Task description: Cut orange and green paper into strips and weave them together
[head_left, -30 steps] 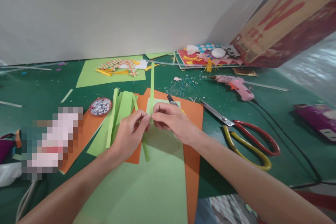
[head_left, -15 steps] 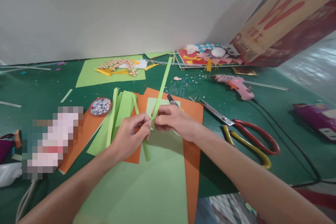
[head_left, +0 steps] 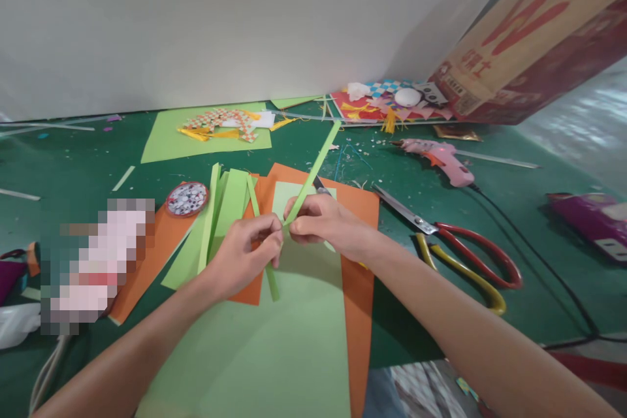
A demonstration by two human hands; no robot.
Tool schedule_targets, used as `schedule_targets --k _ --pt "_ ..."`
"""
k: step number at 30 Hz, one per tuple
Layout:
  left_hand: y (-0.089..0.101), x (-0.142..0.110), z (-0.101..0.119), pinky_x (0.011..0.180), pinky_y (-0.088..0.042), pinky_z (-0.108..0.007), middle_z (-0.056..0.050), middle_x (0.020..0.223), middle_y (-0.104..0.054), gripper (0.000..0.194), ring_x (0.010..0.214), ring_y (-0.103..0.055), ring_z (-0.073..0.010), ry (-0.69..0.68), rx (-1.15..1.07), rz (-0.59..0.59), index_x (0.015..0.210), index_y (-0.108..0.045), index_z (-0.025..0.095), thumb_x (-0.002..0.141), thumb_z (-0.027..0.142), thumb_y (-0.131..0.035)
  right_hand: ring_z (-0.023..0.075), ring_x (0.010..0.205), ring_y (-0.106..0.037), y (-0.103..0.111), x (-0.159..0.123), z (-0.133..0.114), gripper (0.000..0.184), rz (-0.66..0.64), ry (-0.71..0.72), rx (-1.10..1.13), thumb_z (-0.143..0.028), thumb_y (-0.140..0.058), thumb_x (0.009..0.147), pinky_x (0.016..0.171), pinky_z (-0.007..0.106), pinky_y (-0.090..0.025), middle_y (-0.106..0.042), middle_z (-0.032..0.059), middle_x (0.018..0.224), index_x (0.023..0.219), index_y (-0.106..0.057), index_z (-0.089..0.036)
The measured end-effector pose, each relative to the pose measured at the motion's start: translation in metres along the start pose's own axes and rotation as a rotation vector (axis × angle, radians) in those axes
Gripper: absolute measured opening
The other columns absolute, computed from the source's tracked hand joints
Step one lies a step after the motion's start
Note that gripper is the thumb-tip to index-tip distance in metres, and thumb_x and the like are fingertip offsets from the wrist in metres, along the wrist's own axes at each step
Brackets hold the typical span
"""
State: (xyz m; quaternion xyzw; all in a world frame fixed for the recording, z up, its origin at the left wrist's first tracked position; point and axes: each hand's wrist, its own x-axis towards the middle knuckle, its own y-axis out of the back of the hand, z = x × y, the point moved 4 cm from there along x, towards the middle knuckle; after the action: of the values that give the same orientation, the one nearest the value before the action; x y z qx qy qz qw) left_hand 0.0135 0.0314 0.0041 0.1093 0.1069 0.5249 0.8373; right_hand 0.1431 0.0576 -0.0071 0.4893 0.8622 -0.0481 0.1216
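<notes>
Both hands meet over the papers at the middle of the green table. My left hand (head_left: 245, 255) and my right hand (head_left: 323, 222) each pinch the same narrow green paper strip (head_left: 313, 171). The strip's free upper part slants up and to the right from my fingers, and a short end (head_left: 272, 281) hangs below my left hand. Under the hands lie a light green sheet (head_left: 279, 346) and an orange sheet (head_left: 360, 287). More cut green strips (head_left: 220, 215) lie just left of my left hand.
Red and yellow scissors (head_left: 460, 255) lie right of the orange sheet, a pink glue gun (head_left: 441, 160) with its cord behind them. A round box of googly eyes (head_left: 187, 199) sits left. Woven paper pieces (head_left: 220, 124), craft scraps (head_left: 392, 101) and a cardboard box (head_left: 529, 46) stand at the back.
The strip's free upper end has swung from upright to leaning right. Both hands have stayed pinched on it in about the same place.
</notes>
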Motion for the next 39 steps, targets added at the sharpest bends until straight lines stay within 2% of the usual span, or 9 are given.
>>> schedule_targets --k 5,13,16,22,29,34,39 --pt "0.0 0.0 0.002 0.048 -0.041 -0.022 0.004 0.048 -0.05 0.02 0.048 -0.048 -0.0101 -0.002 0.007 0.032 0.056 -0.041 0.02 0.075 0.022 -0.043 0.0078 0.047 -0.031 0.004 -0.001 -0.003 0.008 0.036 0.031 -0.01 -0.025 -0.05 0.059 0.046 0.026 -0.02 -0.045 -0.0032 0.048 0.055 -0.047 -0.019" --pt "0.0 0.001 -0.002 0.045 -0.039 -0.021 0.001 0.054 -0.054 0.021 0.05 -0.051 -0.0106 -0.009 -0.002 0.026 0.06 -0.047 0.019 0.08 0.024 -0.044 0.0086 0.05 -0.037 -0.002 -0.002 -0.002 0.009 0.0 -0.005 -0.102 -0.023 -0.048 0.059 0.048 0.026 -0.022 -0.045 -0.0025 0.051 0.052 -0.046 -0.019" --pt "0.0 0.001 -0.003 0.043 -0.037 -0.021 0.002 0.052 -0.053 0.021 0.048 -0.048 -0.0104 -0.007 0.008 0.01 0.059 -0.045 0.02 0.079 0.023 -0.042 0.0084 0.049 -0.035 0.001 -0.001 -0.004 0.008 0.012 0.017 -0.091 -0.023 -0.048 0.059 0.048 0.026 -0.021 -0.044 -0.0029 0.05 0.053 -0.047 -0.019" --pt "0.0 0.0 0.0 0.049 -0.04 -0.023 0.003 0.05 -0.052 0.022 0.049 -0.048 -0.0109 -0.019 0.011 0.025 0.056 -0.043 0.02 0.077 0.022 -0.043 0.0081 0.046 -0.032 0.01 -0.001 -0.005 0.007 0.077 0.032 0.001 -0.026 -0.05 0.058 0.047 0.027 -0.018 -0.046 -0.0032 0.046 0.057 -0.047 -0.019" --pt "-0.001 0.0 -0.002 0.048 -0.038 -0.023 0.001 0.052 -0.055 0.026 0.049 -0.05 -0.0116 -0.008 0.023 0.015 0.058 -0.048 0.019 0.082 0.027 -0.042 0.0091 0.05 -0.036 -0.002 -0.002 -0.003 0.008 -0.025 0.018 -0.082 -0.025 -0.05 0.059 0.049 0.027 -0.022 -0.047 -0.0018 0.051 0.056 -0.05 -0.018" --pt "0.0 -0.001 -0.004 0.052 -0.037 -0.025 0.002 0.053 -0.055 0.028 0.051 -0.05 -0.0119 -0.044 0.071 -0.028 0.057 -0.045 0.019 0.083 0.026 -0.039 0.0086 0.049 -0.034 0.006 -0.002 -0.005 0.009 0.037 0.027 -0.089 -0.025 -0.05 0.059 0.048 0.026 -0.022 -0.046 -0.002 0.05 0.054 -0.049 -0.018" --pt "-0.001 -0.001 -0.003 0.052 -0.036 -0.025 0.003 0.052 -0.053 0.028 0.05 -0.048 -0.0111 0.001 0.041 -0.024 0.055 -0.042 0.019 0.082 0.026 -0.04 0.0078 0.047 -0.032 0.01 -0.001 -0.005 0.011 0.062 0.036 -0.069 -0.027 -0.049 0.059 0.047 0.026 -0.022 -0.047 -0.0019 0.049 0.053 -0.049 -0.018"
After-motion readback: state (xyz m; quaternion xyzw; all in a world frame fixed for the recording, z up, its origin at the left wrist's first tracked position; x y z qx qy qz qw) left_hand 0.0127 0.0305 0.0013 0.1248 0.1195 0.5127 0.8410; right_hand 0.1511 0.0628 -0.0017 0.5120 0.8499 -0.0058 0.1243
